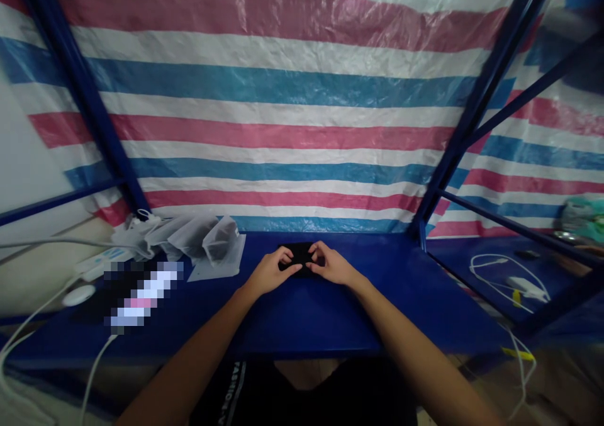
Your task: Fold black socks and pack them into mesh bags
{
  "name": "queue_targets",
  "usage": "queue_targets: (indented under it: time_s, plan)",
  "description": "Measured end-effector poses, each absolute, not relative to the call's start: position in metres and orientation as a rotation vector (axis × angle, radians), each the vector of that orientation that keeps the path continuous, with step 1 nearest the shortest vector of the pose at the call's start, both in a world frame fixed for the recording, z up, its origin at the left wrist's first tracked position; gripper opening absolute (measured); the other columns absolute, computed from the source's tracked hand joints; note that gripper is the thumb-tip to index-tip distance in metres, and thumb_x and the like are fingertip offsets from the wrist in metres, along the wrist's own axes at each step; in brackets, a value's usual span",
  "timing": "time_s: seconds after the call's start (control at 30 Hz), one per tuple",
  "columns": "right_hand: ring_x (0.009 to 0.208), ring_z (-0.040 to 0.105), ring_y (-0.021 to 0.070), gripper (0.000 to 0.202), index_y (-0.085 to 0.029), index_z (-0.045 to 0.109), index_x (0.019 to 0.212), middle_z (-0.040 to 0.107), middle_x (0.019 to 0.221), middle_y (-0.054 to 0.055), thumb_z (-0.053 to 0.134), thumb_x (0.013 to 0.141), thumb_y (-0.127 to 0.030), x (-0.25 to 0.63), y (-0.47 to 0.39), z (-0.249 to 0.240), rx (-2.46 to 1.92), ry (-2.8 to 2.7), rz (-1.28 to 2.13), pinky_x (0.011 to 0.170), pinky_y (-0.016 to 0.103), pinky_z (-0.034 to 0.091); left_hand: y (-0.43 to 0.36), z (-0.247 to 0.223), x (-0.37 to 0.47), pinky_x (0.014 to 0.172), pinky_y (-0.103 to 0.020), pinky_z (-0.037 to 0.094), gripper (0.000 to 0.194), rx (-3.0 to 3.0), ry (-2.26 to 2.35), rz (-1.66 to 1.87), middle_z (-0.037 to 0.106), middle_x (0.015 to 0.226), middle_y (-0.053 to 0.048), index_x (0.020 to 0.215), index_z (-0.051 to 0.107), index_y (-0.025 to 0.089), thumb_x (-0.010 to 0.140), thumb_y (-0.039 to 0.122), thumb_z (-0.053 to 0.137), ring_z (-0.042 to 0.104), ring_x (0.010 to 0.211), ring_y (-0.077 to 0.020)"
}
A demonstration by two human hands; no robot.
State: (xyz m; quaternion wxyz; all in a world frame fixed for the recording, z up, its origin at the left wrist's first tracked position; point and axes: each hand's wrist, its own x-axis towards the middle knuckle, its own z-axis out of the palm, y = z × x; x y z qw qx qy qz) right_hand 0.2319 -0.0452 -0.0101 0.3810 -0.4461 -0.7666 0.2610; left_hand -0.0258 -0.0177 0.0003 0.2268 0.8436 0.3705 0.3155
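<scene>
A small, flat black item (301, 255), soft-looking like folded cloth, lies on the blue tabletop (306, 325) in the middle of the head view. My left hand (272, 270) grips its left side, fingers curled and the thumb stretched inward across it. On the opposite side my right hand (331, 265) mirrors this, with bent fingers at the top edge and the thumb tip close to the left one. The two hands partly cover the item, so its exact kind is hidden.
Several translucent plastic bags (189, 240) stand at the back left, near a white power strip (106, 261), a round white disc (78, 296) and a blurred-out lit screen (146, 297). Blue metal posts (448, 149) frame the striped sheet (283, 117). White cables (512, 275) lie on the right.
</scene>
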Motion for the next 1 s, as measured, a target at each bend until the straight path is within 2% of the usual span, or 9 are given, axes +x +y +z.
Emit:
queue_targets:
  time_s: [0.1, 0.17, 0.27, 0.33, 0.47, 0.6, 0.7, 0.9, 1.0]
  plan:
    - [0.086, 0.066, 0.0199, 0.048, -0.021, 0.053, 0.135, 0.068, 0.110, 0.007, 0.073, 0.093, -0.029, 0.226, -0.049, -0.009, -1.116, -2.005, 0.442, 0.078, 0.034, 0.055, -0.016, -0.004, -0.020, 0.081, -0.033, 0.052, 0.027, 2.315, 1.010, 0.875, 0.074, 0.092, -0.003, 0.093, 0.068, 0.023, 0.099, 0.049, 0.063, 0.070, 0.087, -0.0212]
    - [0.104, 0.066, 0.0239, 0.038, -0.023, 0.059, 0.132, 0.065, 0.127, 0.012, 0.067, 0.095, -0.021, 0.222, -0.054, -0.003, -1.032, -2.132, 0.250, 0.092, 0.040, 0.056, -0.014, -0.008, -0.017, 0.078, -0.032, 0.051, 0.020, 2.258, 1.035, 0.887, 0.073, 0.086, -0.001, 0.095, 0.065, 0.023, 0.097, 0.043, 0.064, 0.069, 0.082, -0.0204]
    - [0.117, 0.063, 0.0268, 0.031, -0.025, 0.068, 0.122, 0.067, 0.124, 0.010, 0.054, 0.099, -0.011, 0.218, -0.062, 0.005, -0.900, -2.343, 0.131, 0.110, 0.047, 0.049, -0.012, -0.013, -0.012, 0.074, -0.032, 0.051, 0.017, 2.157, 1.103, 0.910, 0.072, 0.084, 0.001, 0.105, 0.061, 0.024, 0.092, 0.034, 0.066, 0.068, 0.077, -0.0194]
    - [0.117, 0.063, 0.0280, 0.029, -0.026, 0.069, 0.124, 0.069, 0.121, 0.010, 0.059, 0.099, -0.016, 0.217, -0.065, 0.007, -0.892, -2.383, 0.151, 0.112, 0.048, 0.048, -0.012, -0.015, -0.010, 0.077, -0.033, 0.052, 0.017, 2.174, 1.151, 0.948, 0.073, 0.091, 0.000, 0.105, 0.059, 0.024, 0.091, 0.030, 0.066, 0.068, 0.080, -0.0195]
    - [0.123, 0.061, 0.0309, 0.044, -0.024, 0.064, 0.135, 0.065, 0.131, 0.012, 0.076, 0.093, -0.025, 0.220, -0.062, 0.001, -0.916, -2.381, 0.219, 0.108, 0.047, 0.052, -0.020, -0.010, -0.015, 0.084, -0.036, 0.055, 0.014, 2.346, 1.140, 1.039, 0.068, 0.117, -0.006, 0.109, 0.062, 0.024, 0.101, 0.035, 0.059, 0.069, 0.089, -0.0195]
    - [0.115, 0.065, 0.0281, 0.032, -0.023, 0.067, 0.127, 0.070, 0.124, 0.011, 0.075, 0.095, -0.023, 0.225, -0.051, -0.007, -0.955, -2.292, 0.297, 0.104, 0.044, 0.052, -0.027, -0.002, -0.027, 0.097, -0.038, 0.054, 0.022, 2.641, 0.937, 0.884, 0.064, 0.133, -0.008, 0.121, 0.064, 0.026, 0.105, 0.039, 0.059, 0.067, 0.114, -0.0244]
    - [0.103, 0.070, 0.0255, 0.027, -0.022, 0.070, 0.120, 0.075, 0.115, 0.008, 0.076, 0.095, -0.030, 0.228, -0.040, -0.011, -1.014, -2.174, 0.431, 0.096, 0.041, 0.053, -0.023, -0.001, -0.032, 0.107, -0.044, 0.050, 0.033, 2.767, 0.907, 0.798, 0.067, 0.132, -0.009, 0.127, 0.064, 0.024, 0.099, 0.040, 0.071, 0.062, 0.124, -0.0296]
    - [0.080, 0.067, 0.0188, 0.035, -0.021, 0.068, 0.109, 0.074, 0.088, 0.001, 0.075, 0.094, -0.053, 0.234, -0.027, -0.014, -1.025, -1.904, 0.899, 0.074, 0.030, 0.052, -0.019, -0.005, -0.029, 0.108, -0.046, 0.048, 0.032, 2.698, 0.955, 0.755, 0.072, 0.130, -0.010, 0.132, 0.065, 0.024, 0.107, 0.041, 0.057, 0.065, 0.121, -0.0291]
    - [0.071, 0.062, 0.0165, 0.037, -0.021, 0.069, 0.101, 0.070, 0.081, -0.001, 0.073, 0.094, -0.057, 0.236, -0.027, -0.017, -1.056, -1.864, 0.953, 0.068, 0.028, 0.050, -0.021, -0.007, -0.024, 0.105, -0.044, 0.050, 0.032, 2.595, 0.991, 0.782, 0.072, 0.126, -0.010, 0.130, 0.066, 0.024, 0.108, 0.044, 0.054, 0.067, 0.118, -0.0290]
